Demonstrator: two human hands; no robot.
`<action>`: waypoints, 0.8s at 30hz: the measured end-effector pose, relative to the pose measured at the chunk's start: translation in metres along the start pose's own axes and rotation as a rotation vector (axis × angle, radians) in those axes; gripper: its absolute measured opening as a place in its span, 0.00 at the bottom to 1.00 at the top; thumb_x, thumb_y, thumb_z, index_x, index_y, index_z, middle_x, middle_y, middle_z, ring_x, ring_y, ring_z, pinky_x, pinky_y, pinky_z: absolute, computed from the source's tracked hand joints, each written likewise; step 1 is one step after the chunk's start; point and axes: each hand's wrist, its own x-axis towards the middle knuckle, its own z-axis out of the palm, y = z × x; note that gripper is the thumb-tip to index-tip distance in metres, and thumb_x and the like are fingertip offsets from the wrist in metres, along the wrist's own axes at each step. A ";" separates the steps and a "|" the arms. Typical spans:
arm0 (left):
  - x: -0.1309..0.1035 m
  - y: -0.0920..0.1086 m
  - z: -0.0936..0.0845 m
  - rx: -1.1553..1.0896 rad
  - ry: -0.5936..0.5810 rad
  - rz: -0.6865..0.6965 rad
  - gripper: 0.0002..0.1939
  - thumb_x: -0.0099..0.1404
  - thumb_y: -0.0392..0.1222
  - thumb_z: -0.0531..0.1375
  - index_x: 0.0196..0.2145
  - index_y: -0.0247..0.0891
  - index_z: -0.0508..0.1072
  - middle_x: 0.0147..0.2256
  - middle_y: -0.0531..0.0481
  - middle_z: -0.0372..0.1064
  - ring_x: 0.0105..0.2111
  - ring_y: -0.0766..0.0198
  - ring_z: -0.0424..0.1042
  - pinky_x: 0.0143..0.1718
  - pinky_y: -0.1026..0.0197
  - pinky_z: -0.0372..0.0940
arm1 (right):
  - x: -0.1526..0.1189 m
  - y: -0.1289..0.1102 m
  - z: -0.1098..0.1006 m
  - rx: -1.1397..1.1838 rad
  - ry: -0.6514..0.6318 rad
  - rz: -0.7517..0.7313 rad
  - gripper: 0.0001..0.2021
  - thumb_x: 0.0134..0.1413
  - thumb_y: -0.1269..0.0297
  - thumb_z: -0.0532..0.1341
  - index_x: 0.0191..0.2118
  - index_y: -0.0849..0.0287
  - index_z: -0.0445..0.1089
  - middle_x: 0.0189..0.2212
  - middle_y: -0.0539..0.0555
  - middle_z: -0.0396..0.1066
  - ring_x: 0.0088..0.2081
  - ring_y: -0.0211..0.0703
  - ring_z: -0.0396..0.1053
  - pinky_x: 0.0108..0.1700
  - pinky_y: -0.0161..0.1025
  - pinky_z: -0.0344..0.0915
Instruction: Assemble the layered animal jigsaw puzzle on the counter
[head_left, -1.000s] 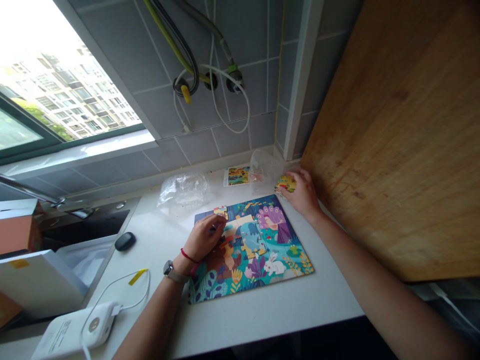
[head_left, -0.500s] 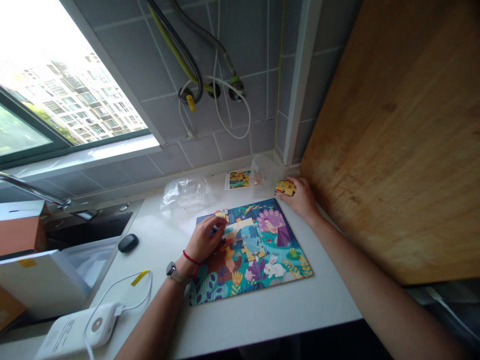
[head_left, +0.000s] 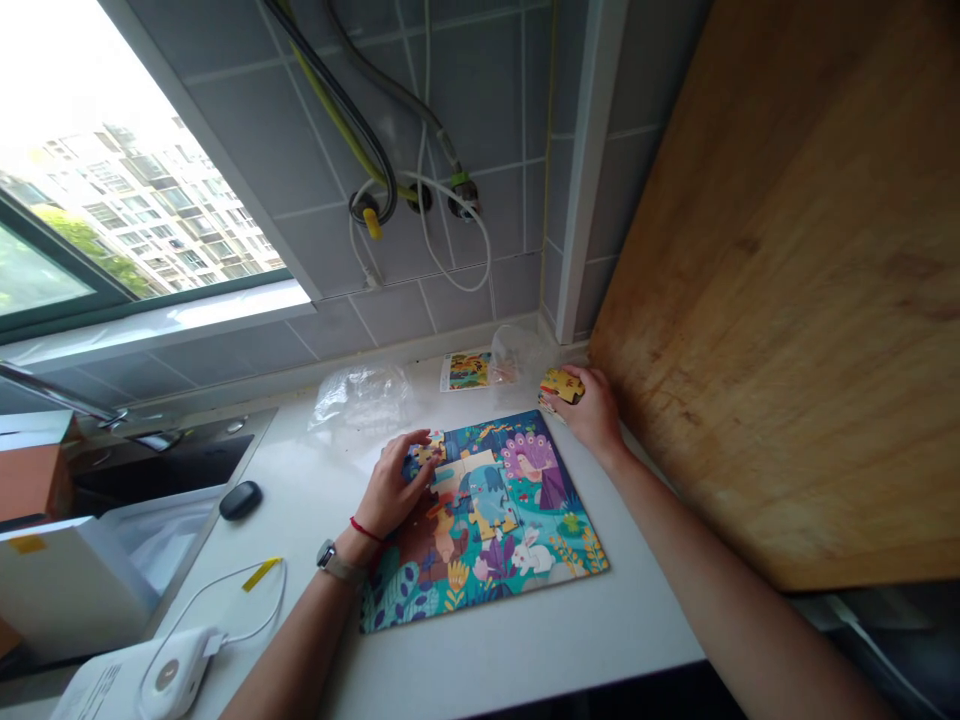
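Leftmost, a window shows buildings outside, and below it an orange box stands by the sink. Next, on the counter, come a white power bank with a cable and, farther back, a small black oval case. Crumpled clear plastic lies behind the board. The left hand, its wrist bearing a watch and a red band, rests over the board's far left corner, thumb and fingers around a small yellow piece; whether they grip it, I cannot tell. The puzzle board lies flat in the middle, an elephant section inside it. Behind are a picture card and a clear bag overlapping it. Well apart from the left, the right hand is closed around a stack of yellow pieces near the board's far right corner, beside a wooden panel.
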 end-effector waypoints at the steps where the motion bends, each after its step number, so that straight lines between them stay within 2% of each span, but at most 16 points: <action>1: 0.000 0.000 0.001 0.008 -0.006 -0.002 0.17 0.76 0.52 0.59 0.56 0.43 0.71 0.51 0.42 0.78 0.51 0.51 0.78 0.55 0.46 0.73 | 0.001 -0.002 -0.001 0.007 0.011 -0.005 0.20 0.53 0.53 0.72 0.50 0.54 0.76 0.44 0.59 0.74 0.47 0.58 0.76 0.54 0.58 0.73; 6: 0.001 0.001 0.003 0.028 -0.008 -0.005 0.15 0.76 0.52 0.57 0.54 0.44 0.72 0.50 0.42 0.78 0.51 0.50 0.78 0.54 0.46 0.73 | 0.004 -0.006 -0.008 0.005 0.077 0.004 0.17 0.54 0.59 0.69 0.49 0.56 0.77 0.46 0.61 0.75 0.49 0.57 0.74 0.57 0.56 0.71; 14: -0.001 0.004 0.006 0.002 0.010 0.006 0.16 0.76 0.51 0.57 0.56 0.43 0.74 0.52 0.41 0.78 0.53 0.49 0.77 0.56 0.46 0.72 | 0.004 -0.005 -0.011 0.130 0.177 0.117 0.25 0.53 0.44 0.70 0.48 0.59 0.74 0.46 0.62 0.76 0.46 0.54 0.74 0.51 0.53 0.73; 20: -0.002 -0.004 0.012 0.033 0.025 0.021 0.18 0.75 0.54 0.58 0.55 0.44 0.76 0.55 0.41 0.76 0.56 0.48 0.76 0.58 0.47 0.72 | -0.009 -0.012 -0.022 0.067 0.156 0.067 0.26 0.56 0.40 0.69 0.49 0.57 0.73 0.45 0.61 0.74 0.47 0.56 0.74 0.52 0.55 0.72; 24: -0.003 -0.018 0.016 0.114 0.034 -0.047 0.24 0.74 0.58 0.58 0.60 0.42 0.73 0.57 0.38 0.75 0.59 0.42 0.74 0.62 0.41 0.68 | -0.011 -0.010 -0.025 0.041 0.103 0.045 0.27 0.56 0.40 0.69 0.50 0.57 0.73 0.46 0.63 0.74 0.48 0.59 0.73 0.53 0.57 0.72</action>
